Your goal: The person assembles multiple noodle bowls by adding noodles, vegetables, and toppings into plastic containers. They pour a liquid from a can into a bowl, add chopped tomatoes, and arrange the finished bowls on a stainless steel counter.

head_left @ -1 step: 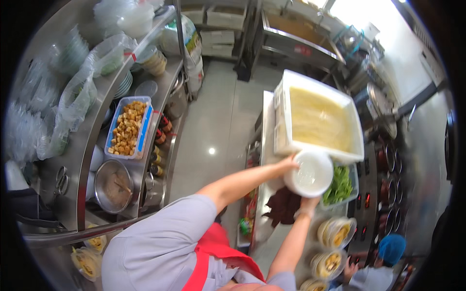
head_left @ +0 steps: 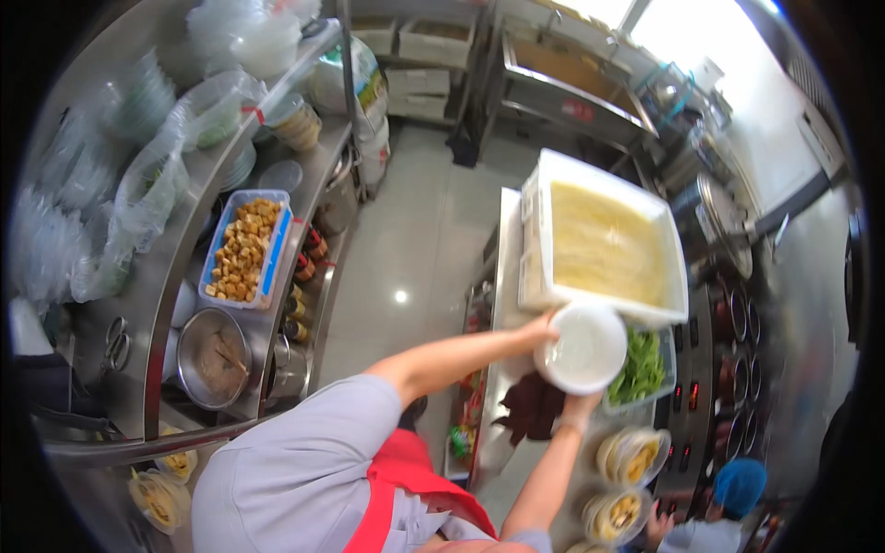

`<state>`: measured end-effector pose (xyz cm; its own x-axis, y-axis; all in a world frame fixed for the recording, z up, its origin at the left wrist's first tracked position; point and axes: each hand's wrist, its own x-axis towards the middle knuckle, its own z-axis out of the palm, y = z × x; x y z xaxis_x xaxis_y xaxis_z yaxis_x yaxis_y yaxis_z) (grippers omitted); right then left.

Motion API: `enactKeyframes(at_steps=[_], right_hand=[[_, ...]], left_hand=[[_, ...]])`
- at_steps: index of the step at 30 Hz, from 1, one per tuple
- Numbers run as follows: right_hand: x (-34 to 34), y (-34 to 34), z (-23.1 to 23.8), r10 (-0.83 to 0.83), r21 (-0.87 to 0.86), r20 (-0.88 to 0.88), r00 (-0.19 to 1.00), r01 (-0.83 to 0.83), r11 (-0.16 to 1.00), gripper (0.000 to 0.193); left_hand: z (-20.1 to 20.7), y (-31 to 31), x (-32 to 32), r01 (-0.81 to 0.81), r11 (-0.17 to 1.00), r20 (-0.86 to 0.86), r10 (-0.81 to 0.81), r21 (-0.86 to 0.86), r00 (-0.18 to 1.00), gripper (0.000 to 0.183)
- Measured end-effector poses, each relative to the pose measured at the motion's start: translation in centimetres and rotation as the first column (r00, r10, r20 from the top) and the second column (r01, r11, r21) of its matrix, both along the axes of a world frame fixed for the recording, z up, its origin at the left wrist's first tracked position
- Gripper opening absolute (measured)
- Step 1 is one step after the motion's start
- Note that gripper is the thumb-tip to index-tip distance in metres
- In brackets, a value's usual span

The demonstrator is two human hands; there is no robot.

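A round white bowl (head_left: 581, 348) is held between both of my hands over the counter. My left hand (head_left: 542, 334) closes on its left rim, the fingers partly hidden. From the near side my right hand (head_left: 579, 405) grips the lower edge, most of its fingers behind the bowl. The bowl's inside looks white and shiny; I cannot tell whether it holds a clear liquid. Just beyond it stands a large white tub (head_left: 678, 267) of yellowish noodles or liquid, too blurred to name. A clear container of green leaves (head_left: 638, 367) sits to the right, and a dark brown cloth-like thing (head_left: 533, 407) lies below.
Clear tubs of yellow food (head_left: 636, 456) line the counter's near right. Beside the cooker, a co-worker in a blue hair cap (head_left: 740, 487) works. On the left shelf are a box of browned cubes (head_left: 244, 249), a steel bowl (head_left: 214, 358) and scissors (head_left: 116, 347).
The whole picture has shifted slightly downward. The bowl stays in both hands with nearly the same grip and place beside the tub.
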<state>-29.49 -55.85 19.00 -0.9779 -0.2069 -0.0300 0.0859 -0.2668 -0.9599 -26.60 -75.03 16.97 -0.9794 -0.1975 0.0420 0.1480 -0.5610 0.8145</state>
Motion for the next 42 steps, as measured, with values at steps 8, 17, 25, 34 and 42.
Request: enactKeyframes(at_steps=[8,17,25,34,42], right_hand=[[15.6,-9.2,6.0,0.328,-0.065,0.072,0.942,-0.324,0.944,0.059],[7.5,-51.9,16.8,0.707,-0.097,-0.507,0.493,-0.847,0.522,0.057],[13.5,-84.0,33.3,0.888,-0.308,-0.441,0.134,-0.951,-0.009,0.056],[16.0,-90.0,27.1,0.932,-0.294,-0.154,0.329,-0.915,0.275,0.064],[16.3,-89.2,23.0,0.986,-0.207,0.036,0.162,-0.964,0.165,0.091]], left_hand=[[6.8,-12.3,21.0,0.028,0.998,0.022,-0.03,0.06,0.999,0.1],[33.1,-45.7,27.0,-0.549,0.678,-0.069,0.598,-0.489,0.799,0.053],[46.7,-66.3,34.2,-0.693,0.299,0.078,0.94,-0.656,0.332,0.066],[40.9,-72.6,36.6,-0.443,0.427,0.396,0.903,-0.788,0.166,0.122],[40.9,-70.8,35.6,-0.537,0.646,0.37,0.758,-0.543,0.538,0.105]])
